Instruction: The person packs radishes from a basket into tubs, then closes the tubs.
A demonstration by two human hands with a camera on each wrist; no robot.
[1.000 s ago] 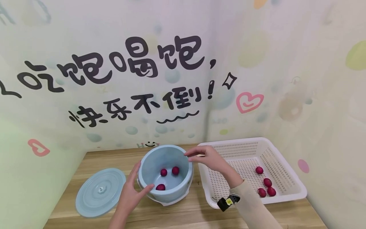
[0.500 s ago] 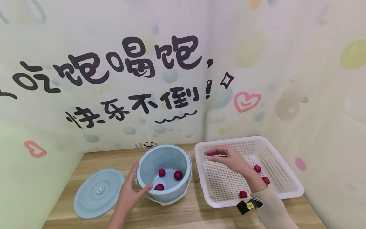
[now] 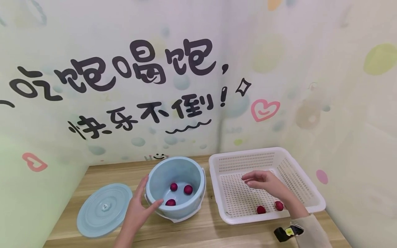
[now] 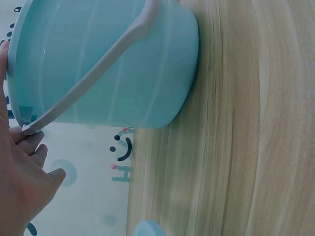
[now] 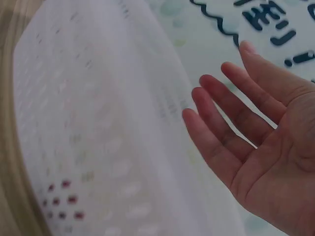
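Observation:
A light-blue bucket (image 3: pixel 189 206) with a white handle stands upright, and three small dark-red round fruits or radishes (image 3: pixel 187 189) lie on its floor. My left hand (image 3: pixel 136 210) touches the bucket's left side, its thumb at the front of the rim and its fingers spread along the outside. To the right is a white slotted plastic basket (image 3: pixel 231 217). Two more of the red rounds (image 3: pixel 261 209) show near its front wall; my forearm may hide others. Over this basket hovers my right hand (image 3: pixel 263 181), fingers extended and nothing in them, as the right wrist view confirms.
A round light-blue lid (image 3: pixel 104 210) lies flat on the wooden table (image 3: pixel 201 237), left of the bucket. Behind stands a printed wall (image 3: pixel 173 144) with black lettering. On the right wrist sits a black strapped device (image 3: pixel 286 233).
My right hand has moved right and nearer, from the bucket's rim to over the basket. The left hand has stayed at the bucket. One red round in the bucket shifted slightly.

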